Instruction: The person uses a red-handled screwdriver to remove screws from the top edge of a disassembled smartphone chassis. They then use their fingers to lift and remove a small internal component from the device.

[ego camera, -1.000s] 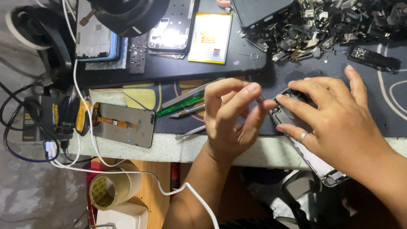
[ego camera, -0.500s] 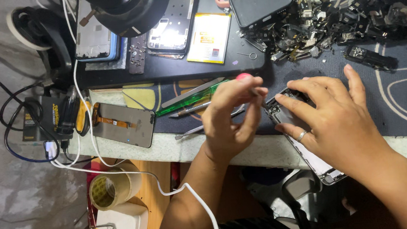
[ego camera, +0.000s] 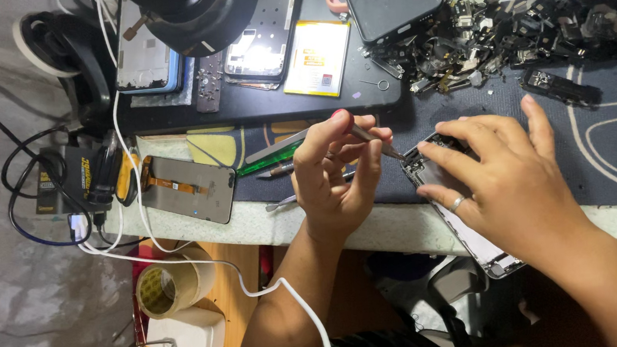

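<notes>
My right hand (ego camera: 518,185) lies flat on the opened phone (ego camera: 451,206), fingers spread, pinning it at the surface (ego camera: 373,227) edge. At nine o'clock from it, my left hand (ego camera: 338,174) is pinched shut on tweezers (ego camera: 376,141), tip touching the phone's top corner. Farther, at twelve o'clock, a scrap pile (ego camera: 519,32); at ten o'clock, a yellow battery (ego camera: 317,57).
</notes>
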